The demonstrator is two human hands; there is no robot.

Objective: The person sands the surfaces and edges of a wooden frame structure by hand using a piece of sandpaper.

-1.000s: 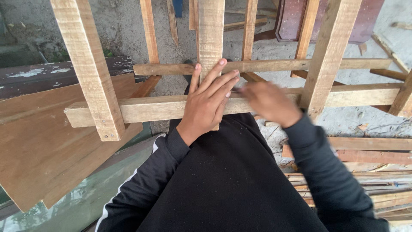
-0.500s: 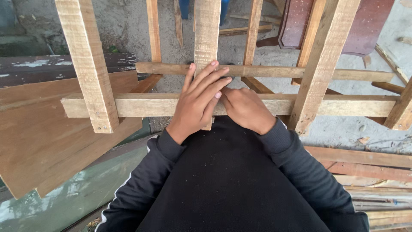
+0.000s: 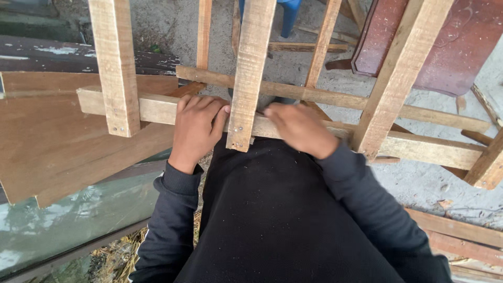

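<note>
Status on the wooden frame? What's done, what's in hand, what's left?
Done: the left slat and middle slat lie across the near rail, each with two fastener heads showing at its lower end. In hand: the left hand grips the rail beside the middle slat, and the right hand rests on the rail on its other side. Left: the right slat's fasteners can't be seen, so that joint is unconfirmed.

A brown board (image 3: 47, 141) is lying at left, a dark weathered plank (image 3: 63, 55) sitting behind it. A reddish panel (image 3: 450, 47) is leaning at upper right. Loose slats (image 3: 461, 233) are lying on the concrete floor (image 3: 429, 188) at lower right.
</note>
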